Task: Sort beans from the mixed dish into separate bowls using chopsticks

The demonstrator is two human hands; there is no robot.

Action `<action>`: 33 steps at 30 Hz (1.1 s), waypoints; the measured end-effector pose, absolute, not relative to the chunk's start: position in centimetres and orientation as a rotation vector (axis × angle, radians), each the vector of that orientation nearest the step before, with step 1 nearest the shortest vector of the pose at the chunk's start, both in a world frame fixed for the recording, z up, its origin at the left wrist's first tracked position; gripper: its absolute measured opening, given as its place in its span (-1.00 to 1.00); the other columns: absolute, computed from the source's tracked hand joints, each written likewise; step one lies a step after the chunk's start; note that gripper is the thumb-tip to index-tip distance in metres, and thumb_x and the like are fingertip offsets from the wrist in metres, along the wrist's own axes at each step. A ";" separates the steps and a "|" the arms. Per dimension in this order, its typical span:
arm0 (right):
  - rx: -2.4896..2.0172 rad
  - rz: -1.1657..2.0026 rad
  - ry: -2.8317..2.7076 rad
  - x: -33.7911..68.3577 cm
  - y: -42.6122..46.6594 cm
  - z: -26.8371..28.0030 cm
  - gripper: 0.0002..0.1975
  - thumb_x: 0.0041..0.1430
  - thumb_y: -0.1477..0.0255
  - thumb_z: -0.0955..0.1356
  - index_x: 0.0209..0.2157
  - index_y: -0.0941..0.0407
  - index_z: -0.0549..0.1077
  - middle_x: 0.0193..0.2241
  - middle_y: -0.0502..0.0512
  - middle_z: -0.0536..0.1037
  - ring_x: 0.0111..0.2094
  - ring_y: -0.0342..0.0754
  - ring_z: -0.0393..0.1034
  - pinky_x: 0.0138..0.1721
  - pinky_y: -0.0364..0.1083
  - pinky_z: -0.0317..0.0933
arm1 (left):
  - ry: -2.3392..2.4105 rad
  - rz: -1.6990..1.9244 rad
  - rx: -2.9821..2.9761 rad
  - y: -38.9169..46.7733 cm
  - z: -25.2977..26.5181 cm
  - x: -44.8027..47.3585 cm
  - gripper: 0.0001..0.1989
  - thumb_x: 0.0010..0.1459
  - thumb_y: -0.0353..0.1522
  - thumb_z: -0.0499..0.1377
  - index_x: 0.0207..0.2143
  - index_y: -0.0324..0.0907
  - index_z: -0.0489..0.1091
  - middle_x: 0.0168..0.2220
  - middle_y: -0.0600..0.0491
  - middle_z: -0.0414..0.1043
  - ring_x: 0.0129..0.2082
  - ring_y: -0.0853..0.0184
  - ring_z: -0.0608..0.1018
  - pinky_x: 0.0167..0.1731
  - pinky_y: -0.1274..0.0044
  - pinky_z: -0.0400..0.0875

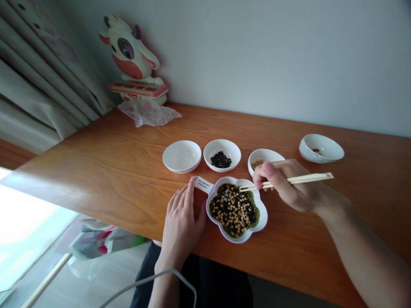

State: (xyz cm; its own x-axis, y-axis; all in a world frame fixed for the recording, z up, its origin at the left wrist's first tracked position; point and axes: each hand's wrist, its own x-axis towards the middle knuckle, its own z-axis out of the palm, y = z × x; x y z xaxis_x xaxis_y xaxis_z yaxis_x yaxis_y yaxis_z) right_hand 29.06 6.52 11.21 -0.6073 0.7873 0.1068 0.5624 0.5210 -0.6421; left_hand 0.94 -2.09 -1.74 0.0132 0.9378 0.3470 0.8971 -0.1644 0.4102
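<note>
My right hand (282, 184) grips a pair of wooden chopsticks (305, 178), their tips at the beans in a white flower-shaped dish (263, 216). Mixed in that dish are black, pale yellow and green beans (233, 211). My left hand (183, 216) lies on the table with fingers stretched out, the index fingertip at the dish's labelled handle (204, 185) and the thumb close to its rim. Behind the dish stand a white bowl with a bare inside (182, 156), a bowl of black beans (222, 145) and a bowl of yellow beans (268, 154), partly hidden by my right hand.
Farther right on the wooden table (122, 171) stands another white bowl (332, 149) with a few reddish bits. A cow-shaped toy keyboard (138, 87) and a crumpled plastic bag (150, 113) are at the back left. A grey cable (147, 280) crosses near my left forearm.
</note>
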 end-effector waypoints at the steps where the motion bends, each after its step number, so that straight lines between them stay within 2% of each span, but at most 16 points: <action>1: -1.111 0.801 -2.377 29.1 6.5 11.2 -0.33 0.54 0.03 0.03 -0.43 0.09 0.49 -0.50 0.03 0.51 -0.45 -0.11 0.37 -0.30 -0.05 0.17 | 1.979 0.855 2.184 -2.1 -1.7 0.9 -0.23 0.35 -0.27 0.18 0.50 -0.15 -0.04 0.28 -0.20 0.41 0.28 -0.01 0.46 0.28 0.08 0.36; 9: -1.110 0.777 -2.315 29.9 6.0 12.7 -0.29 0.51 -0.03 0.03 -0.43 0.08 0.52 -0.51 0.05 0.53 -0.48 -0.09 0.37 -0.38 -0.04 0.17 | 1.980 0.854 2.193 -2.1 -1.8 0.9 -0.21 0.34 -0.27 0.19 0.51 -0.16 -0.06 0.28 -0.21 0.41 0.28 -0.02 0.45 0.28 0.07 0.36; 17: -1.239 0.520 -2.149 34.6 6.7 14.7 -0.20 0.45 -0.12 -0.05 -0.43 0.03 0.56 -0.49 0.13 0.52 -0.46 0.03 0.39 -0.39 0.05 0.19 | 1.979 0.846 2.183 -2.2 -1.7 0.9 -0.22 0.35 -0.28 0.18 0.51 -0.14 -0.05 0.30 -0.20 0.39 0.30 -0.02 0.44 0.30 0.07 0.34; 24: -1.351 0.409 -2.094 37.1 7.6 14.0 -0.12 0.43 -0.13 -0.14 -0.39 0.03 0.57 -0.46 0.12 0.56 -0.45 -0.01 0.44 -0.39 0.03 0.28 | 1.985 0.834 2.171 -2.2 -1.6 1.0 -0.23 0.35 -0.28 0.18 0.50 -0.14 -0.05 0.30 -0.19 0.39 0.30 0.00 0.44 0.31 0.10 0.34; 33: -1.145 0.721 -2.175 32.2 6.0 14.1 -0.22 0.47 -0.09 -0.04 -0.42 0.04 0.55 -0.51 0.14 0.53 -0.45 0.02 0.42 -0.37 0.05 0.22 | 1.978 0.847 2.174 -2.1 -1.6 1.0 -0.22 0.34 -0.29 0.18 0.51 -0.14 -0.06 0.29 -0.21 0.40 0.30 -0.02 0.44 0.29 0.06 0.35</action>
State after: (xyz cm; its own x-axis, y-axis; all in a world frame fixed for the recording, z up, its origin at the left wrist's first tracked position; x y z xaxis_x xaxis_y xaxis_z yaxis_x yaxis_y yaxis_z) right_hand 32.16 6.00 14.07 -0.4694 0.8512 0.2347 0.5424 0.4877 -0.6840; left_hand 0.99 -2.14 -1.62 0.0117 0.9405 0.3395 0.8947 -0.1615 0.4165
